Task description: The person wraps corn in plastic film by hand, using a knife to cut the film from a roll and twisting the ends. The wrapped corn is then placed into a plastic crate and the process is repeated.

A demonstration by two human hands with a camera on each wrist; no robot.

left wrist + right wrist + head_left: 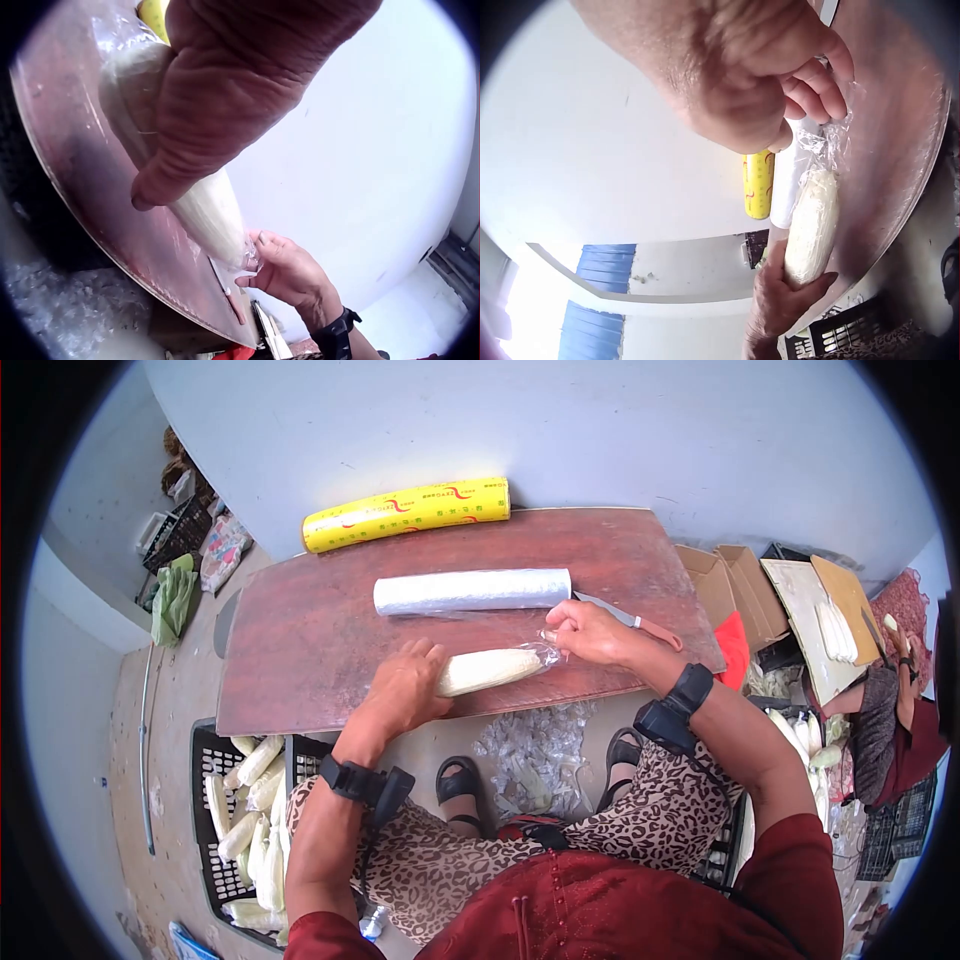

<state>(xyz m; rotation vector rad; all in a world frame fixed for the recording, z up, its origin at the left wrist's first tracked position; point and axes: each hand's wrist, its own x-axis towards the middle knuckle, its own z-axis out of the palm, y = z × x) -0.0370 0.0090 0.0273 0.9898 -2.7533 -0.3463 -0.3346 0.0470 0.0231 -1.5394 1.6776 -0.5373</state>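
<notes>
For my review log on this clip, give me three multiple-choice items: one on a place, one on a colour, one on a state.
1. Where does the knife lie?
A. in the crate
B. on the table by the right hand
C. on the floor

2. What colour is the boxed roll at the table's far edge?
A. yellow
B. blue
C. black

3. What is the right hand doing?
A. resting flat
B. gripping the knife
C. pinching film at the corn cob's tip

Answers: 1 B, the blade shows behind the hand. 2 A, a yellow wrapper. 3 C, fingers gather the film while the left hand presses the cob.
</notes>
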